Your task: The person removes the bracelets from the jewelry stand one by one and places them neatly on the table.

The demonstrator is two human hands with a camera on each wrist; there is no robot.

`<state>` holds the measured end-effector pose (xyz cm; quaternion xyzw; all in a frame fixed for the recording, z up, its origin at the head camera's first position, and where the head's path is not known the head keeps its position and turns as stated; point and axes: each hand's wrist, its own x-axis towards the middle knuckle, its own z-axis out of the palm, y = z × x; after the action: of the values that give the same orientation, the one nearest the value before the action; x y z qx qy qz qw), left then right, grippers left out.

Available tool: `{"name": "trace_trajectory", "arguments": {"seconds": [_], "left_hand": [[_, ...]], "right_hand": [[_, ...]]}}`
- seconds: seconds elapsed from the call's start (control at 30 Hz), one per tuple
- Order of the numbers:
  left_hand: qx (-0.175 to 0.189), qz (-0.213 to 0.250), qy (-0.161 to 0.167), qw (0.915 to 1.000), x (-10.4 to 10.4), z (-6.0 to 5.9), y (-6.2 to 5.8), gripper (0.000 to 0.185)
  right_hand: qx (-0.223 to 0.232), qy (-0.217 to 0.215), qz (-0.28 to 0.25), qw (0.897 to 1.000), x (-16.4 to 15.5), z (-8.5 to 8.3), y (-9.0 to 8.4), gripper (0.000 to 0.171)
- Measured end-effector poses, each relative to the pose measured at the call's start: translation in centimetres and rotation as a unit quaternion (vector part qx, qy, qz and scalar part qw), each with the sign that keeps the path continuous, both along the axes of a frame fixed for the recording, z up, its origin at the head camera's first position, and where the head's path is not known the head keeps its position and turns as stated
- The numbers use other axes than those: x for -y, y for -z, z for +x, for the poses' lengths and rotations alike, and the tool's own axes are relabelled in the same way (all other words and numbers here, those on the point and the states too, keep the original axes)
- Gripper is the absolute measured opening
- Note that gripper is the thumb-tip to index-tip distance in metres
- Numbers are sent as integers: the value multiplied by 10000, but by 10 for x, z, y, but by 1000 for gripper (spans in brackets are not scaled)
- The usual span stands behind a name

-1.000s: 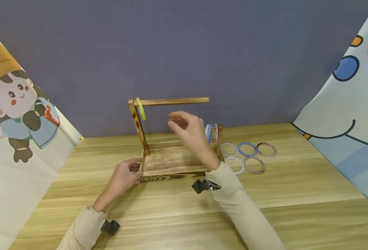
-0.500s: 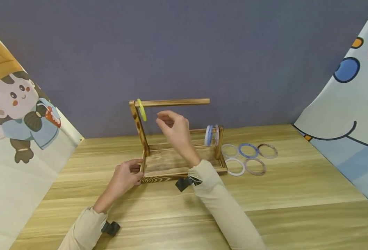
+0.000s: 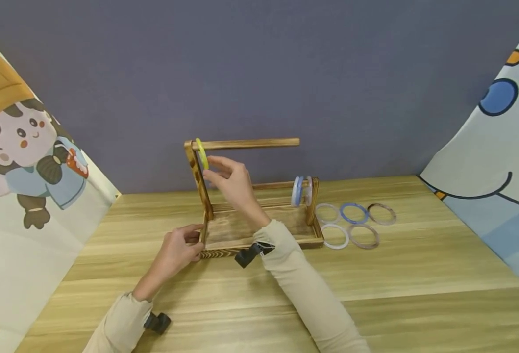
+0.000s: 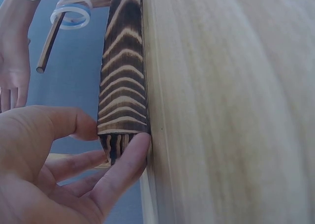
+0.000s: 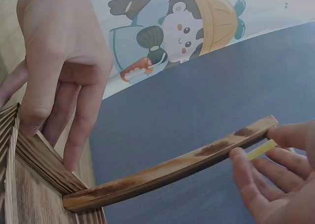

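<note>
A wooden bangle rack (image 3: 228, 229) has a tray base, a tall left post with an upper bar (image 3: 255, 143), and a lower bar at the right. My left hand (image 3: 176, 250) grips the tray's front left corner; the left wrist view shows thumb and fingers around its striped end (image 4: 123, 76). A yellow bangle (image 3: 202, 154) hangs on the upper bar close to the post. My right hand (image 3: 234, 186) has thumb and fingertips at this bangle, pinching it, as the right wrist view shows the yellow piece (image 5: 262, 149) between them. Several pale and blue bangles (image 3: 296, 191) hang on the lower bar.
Right of the rack, several bangles lie flat on the wooden table (image 3: 418, 264): a blue one (image 3: 342, 215), a white one (image 3: 335, 247), and some pale or brownish ones. A dark wall panel (image 3: 259, 73) stands behind, with cartoon-printed sheets (image 3: 56, 162) at both sides.
My right hand has moved left from near the lower bar, across the rack, to the yellow bangle. My left hand keeps its grip on the tray corner.
</note>
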<state>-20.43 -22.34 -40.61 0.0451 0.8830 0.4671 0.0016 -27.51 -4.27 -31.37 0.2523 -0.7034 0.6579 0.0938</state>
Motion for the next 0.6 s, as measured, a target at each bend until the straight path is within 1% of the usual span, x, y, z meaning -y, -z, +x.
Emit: {"name": "trace_trajectory", "arguments": {"seconds": [0.13, 0.27, 0.43, 0.5, 0.6], "left_hand": [[-11, -3, 25, 10000, 0, 0, -1, 53], [-32, -11, 35, 10000, 0, 0, -1, 52], [-55, 24, 35, 10000, 0, 0, -1, 51], [-48, 39, 18, 10000, -1, -1, -1, 51], [-32, 39, -8, 10000, -1, 0, -1, 52]], "right_hand": [[2, 142, 416, 9990, -3, 1, -1, 40], [-208, 307, 583, 9976, -5, 1, -1, 39], [-460, 407, 486, 9969, -7, 2, -2, 34], [-555, 505, 411, 9963, -8, 1, -1, 30], [-613, 767, 296, 9947, -9, 1, 0, 26]]}}
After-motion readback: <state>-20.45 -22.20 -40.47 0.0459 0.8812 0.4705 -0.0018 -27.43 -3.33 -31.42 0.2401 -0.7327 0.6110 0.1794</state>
